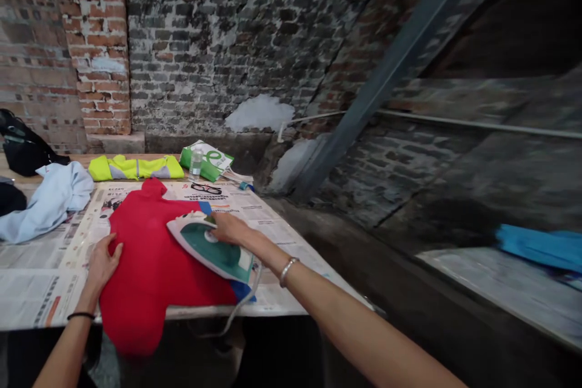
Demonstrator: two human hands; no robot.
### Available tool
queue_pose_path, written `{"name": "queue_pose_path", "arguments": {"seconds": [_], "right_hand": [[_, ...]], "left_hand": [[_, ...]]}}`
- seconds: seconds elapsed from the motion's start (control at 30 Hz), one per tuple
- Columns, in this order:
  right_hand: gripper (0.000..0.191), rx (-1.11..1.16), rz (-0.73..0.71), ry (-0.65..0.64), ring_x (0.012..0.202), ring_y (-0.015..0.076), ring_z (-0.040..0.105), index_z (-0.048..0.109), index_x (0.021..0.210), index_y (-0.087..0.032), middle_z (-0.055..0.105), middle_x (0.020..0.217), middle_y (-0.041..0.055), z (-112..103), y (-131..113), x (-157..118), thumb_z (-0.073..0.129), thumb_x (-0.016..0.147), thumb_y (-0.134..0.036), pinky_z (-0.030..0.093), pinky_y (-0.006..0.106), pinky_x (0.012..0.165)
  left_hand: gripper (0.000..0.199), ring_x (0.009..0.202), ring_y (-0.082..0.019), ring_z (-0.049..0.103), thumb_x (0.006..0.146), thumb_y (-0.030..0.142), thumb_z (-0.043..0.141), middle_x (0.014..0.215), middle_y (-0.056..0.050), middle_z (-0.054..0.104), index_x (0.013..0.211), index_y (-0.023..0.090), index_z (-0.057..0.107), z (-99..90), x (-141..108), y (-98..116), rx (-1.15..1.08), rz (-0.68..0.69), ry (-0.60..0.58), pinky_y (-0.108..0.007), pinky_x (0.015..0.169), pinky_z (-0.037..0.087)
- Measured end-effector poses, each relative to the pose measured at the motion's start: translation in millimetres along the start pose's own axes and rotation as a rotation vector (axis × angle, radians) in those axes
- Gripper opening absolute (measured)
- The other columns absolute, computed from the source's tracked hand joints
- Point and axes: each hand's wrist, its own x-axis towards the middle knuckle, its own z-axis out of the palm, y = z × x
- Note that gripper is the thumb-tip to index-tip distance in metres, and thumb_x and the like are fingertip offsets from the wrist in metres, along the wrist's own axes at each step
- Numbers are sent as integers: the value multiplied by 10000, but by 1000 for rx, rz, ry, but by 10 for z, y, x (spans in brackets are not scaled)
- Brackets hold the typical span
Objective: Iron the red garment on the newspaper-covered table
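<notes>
A red garment with blue trim (150, 242) lies spread on the newspaper-covered table, its lower left part hanging over the front edge. My left hand (103, 260) rests at the garment's left edge, thumb and fingers apart, holding nothing. Over the garment's right side is a teal and white clothes iron (216, 251), its tip pointing up and left. My right hand (230, 229) is closed on the iron's upper side; part of the grip is hidden. From the iron's heel a pale cord (234, 314) loops down past the table's front edge.
At the back lie a folded yellow reflective garment (136, 168), a clear bottle (196, 163), a green and white bag (218, 160) and eyeglasses (206, 188). A light blue cloth (52, 200) and a black bag (27, 148) are left. A slanted metal beam (391, 73) stands right.
</notes>
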Motion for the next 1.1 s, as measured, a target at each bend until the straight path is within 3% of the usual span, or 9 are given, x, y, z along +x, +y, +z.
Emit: {"name": "queue_pose_path", "arguments": {"seconds": [0.1,0.23,0.4,0.5,0.67,0.73,0.83,0.97,1.1], "right_hand": [[407,1,108,50,1237,293,701,694,1323,-157,728,1350,178,-57,100,330,669,920,-212,542,297,873],[481,28,140,83,1253,303,695,689,1353,-109,711,1359,232,-123,34,755,668,873,-133,552,315,921],[513,52,119,108,1281,290,676,677,1371,-84,709,1359,234,-201,-76,945,643,859,-79,534,286,942],[419,46,89,80,1177,280,724,724,1273,-83,755,1252,216,-195,-39,811,650,861,-93,545,257,852],[297,85,-24,-14,862,209,759,745,1157,-133,807,977,93,-10,188,298,655,874,-136,530,219,699],[332,146,-80,-55,800,197,748,719,1193,-147,801,971,66,97,278,78,658,867,-139,525,220,673],[290,180,-201,-101,880,204,748,710,1163,-170,795,1047,64,233,324,-156,647,881,-153,529,226,715],[217,98,-321,-106,964,238,742,725,1110,-204,798,1055,75,331,89,-231,674,900,-227,517,256,777],[277,4,-300,-30,1089,276,732,721,1185,-192,788,1156,119,334,-436,-116,671,923,-265,499,277,814]], "left_hand": [[486,1184,-336,721,842,514,567,1252,-160,776,1165,186,724,21,-12,-10,9,3,-4,-502,1110,533],[463,1195,-331,716,853,503,571,1266,-149,773,1169,199,721,18,-18,-14,19,4,-8,-505,1120,526],[474,1201,-332,711,862,482,544,1269,-163,768,1184,181,718,15,-18,-29,23,-3,-4,-506,1117,525],[464,1200,-324,709,861,469,541,1262,-162,769,1178,182,720,29,-30,-17,14,5,-6,-491,1120,519],[506,1163,-333,707,947,532,424,1202,-182,775,1122,165,726,41,-81,99,-75,-66,-16,-511,1095,506],[534,1096,-343,718,987,552,355,1098,-187,787,1023,176,733,40,-107,150,-108,-115,-19,-529,1061,510],[524,1086,-329,718,1021,538,334,1051,-175,791,976,195,728,61,-155,188,-131,-168,4,-511,1055,509],[516,1226,-284,684,1064,481,306,1211,-183,767,1161,174,710,122,-240,172,-153,-197,47,-479,1136,467],[519,1310,-260,643,1081,480,305,1304,-184,735,1277,169,673,136,-297,166,-174,-174,74,-474,1198,418]]}}
